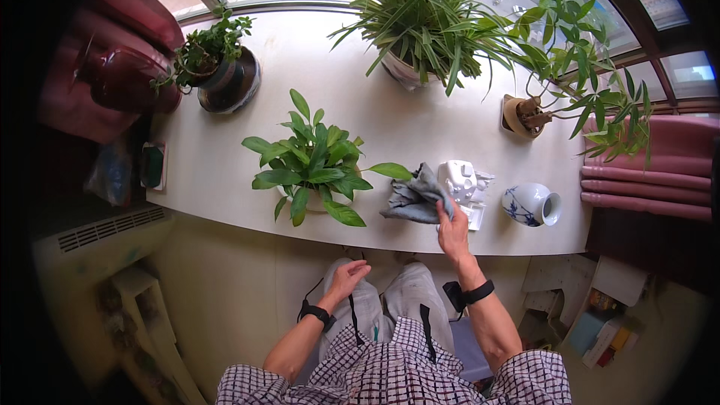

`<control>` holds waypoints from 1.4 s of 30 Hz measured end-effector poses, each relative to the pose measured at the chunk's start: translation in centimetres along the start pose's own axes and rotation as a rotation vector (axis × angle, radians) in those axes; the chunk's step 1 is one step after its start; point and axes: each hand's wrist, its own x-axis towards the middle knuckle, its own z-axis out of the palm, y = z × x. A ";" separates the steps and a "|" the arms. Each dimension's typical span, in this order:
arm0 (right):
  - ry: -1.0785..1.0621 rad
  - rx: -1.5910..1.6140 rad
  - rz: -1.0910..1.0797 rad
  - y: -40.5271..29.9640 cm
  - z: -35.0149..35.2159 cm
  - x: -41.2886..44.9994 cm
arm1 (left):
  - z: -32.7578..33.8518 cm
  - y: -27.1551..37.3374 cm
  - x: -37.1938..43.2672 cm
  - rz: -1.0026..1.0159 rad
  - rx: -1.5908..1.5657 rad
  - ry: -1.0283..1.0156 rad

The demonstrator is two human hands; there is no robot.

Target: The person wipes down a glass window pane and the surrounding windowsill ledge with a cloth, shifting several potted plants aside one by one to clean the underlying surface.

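Note:
My right hand [453,232] grips one edge of a crumpled grey cloth [417,196] near the front of the white windowsill [382,124]. Just beyond the hand stands a white sculpted ornament [460,180], with small white parts at its right side. My left hand [346,280] is empty above my left thigh, its fingers loosely apart. A broad-leafed potted plant [320,171] stands left of the cloth, one leaf reaching towards it. To the right is a white porcelain vase [524,203] with a blue floral pattern.
Along the window stand a potted spider plant [416,28], a small leafy plant [216,45] in a dark pot and a thick-stemmed plant [526,115] in a brown pot. A dark red vase [126,76] is at the far left. Pink curtains [647,180] hang at the right.

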 end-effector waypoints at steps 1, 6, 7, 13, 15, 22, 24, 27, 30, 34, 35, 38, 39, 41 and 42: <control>0.028 0.030 0.108 -0.9 -0.6 1.1 | -0.5 -0.3 -0.3 -0.009 0.020 0.013; 0.255 0.807 0.240 -1.9 -2.1 7.7 | -2.3 -1.7 -0.6 -0.028 -0.057 0.072; 0.264 0.907 0.280 -3.2 -2.4 8.5 | -2.5 -1.4 -0.9 -0.030 -0.050 0.075; 0.219 1.241 0.207 -6.2 -2.8 10.8 | -0.4 2.8 -1.3 -0.026 -0.107 0.143; 0.206 1.270 0.154 -7.6 -2.8 11.4 | 1.3 4.7 -1.0 0.097 -0.152 0.093; 0.379 1.225 0.003 -7.2 -4.0 17.1 | 5.4 8.2 2.6 0.219 0.173 -0.002; 0.486 1.187 -0.082 -6.9 -3.5 18.7 | 5.2 8.2 2.9 0.233 0.196 -0.019; 0.616 1.013 -0.123 -3.1 -2.1 22.0 | 3.4 7.7 3.2 0.261 0.254 -0.072; 0.577 0.674 -0.005 0.2 1.2 24.3 | -0.8 4.7 2.9 0.190 0.239 -0.009; 0.333 0.216 0.201 6.1 4.4 25.6 | -5.4 2.6 2.6 0.140 0.270 -0.003; 0.264 0.181 0.277 7.2 5.1 25.5 | -6.3 2.1 2.5 0.128 0.278 0.038; 0.255 -0.311 0.309 5.0 9.6 24.7 | -9.7 0.3 1.5 0.081 0.347 0.139; 0.285 -0.575 0.348 4.1 9.8 24.8 | -10.2 0.4 1.8 0.080 0.392 0.177; 0.264 -0.622 0.331 5.4 9.8 26.1 | -10.7 0.4 1.9 0.081 0.400 0.184; 0.300 -0.732 0.280 6.0 10.0 26.8 | -10.8 0.5 2.0 0.057 0.401 0.187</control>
